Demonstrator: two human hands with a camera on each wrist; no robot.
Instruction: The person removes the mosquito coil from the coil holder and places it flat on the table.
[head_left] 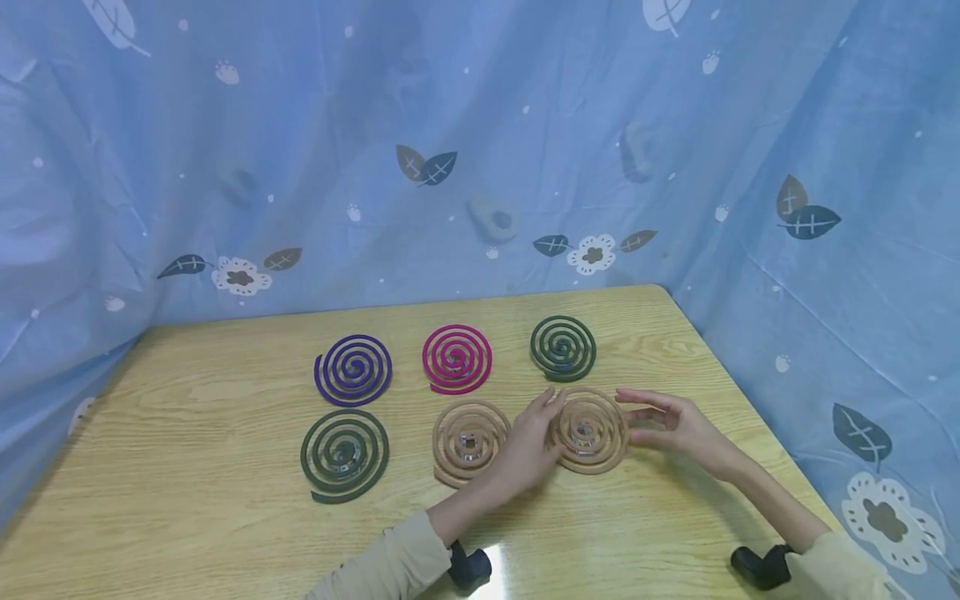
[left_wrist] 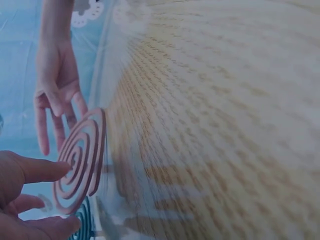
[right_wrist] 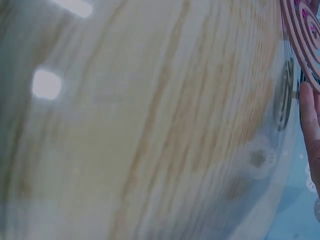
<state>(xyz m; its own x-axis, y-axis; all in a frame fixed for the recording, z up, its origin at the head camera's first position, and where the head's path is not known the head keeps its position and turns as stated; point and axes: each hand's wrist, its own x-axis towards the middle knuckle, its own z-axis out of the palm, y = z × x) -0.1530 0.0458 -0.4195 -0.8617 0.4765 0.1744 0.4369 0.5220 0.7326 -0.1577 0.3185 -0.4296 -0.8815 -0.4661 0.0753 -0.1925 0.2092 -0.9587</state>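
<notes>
A tan spiral mosquito coil (head_left: 587, 429) lies level at the right of the near row, between my two hands. My left hand (head_left: 528, 450) reaches over from the left, fingertips at the coil's left edge and the thumb apart from the other fingers. At its right edge is my right hand (head_left: 682, 429), fingers extended and spread, tips close to the rim. In the left wrist view, a left finger overlaps the face of the coil (left_wrist: 82, 165). A second tan coil (head_left: 438, 450) sits left of this one, partly covered by my left hand.
Behind stand a purple coil (head_left: 356, 368), a magenta coil (head_left: 457, 359) and a dark green coil (head_left: 562, 347). Another dark green coil (head_left: 346, 454) is at the near left. Small metallic pieces show at some centres. Patterned blue cloth (head_left: 337, 167) hangs behind the wooden table (head_left: 187, 467).
</notes>
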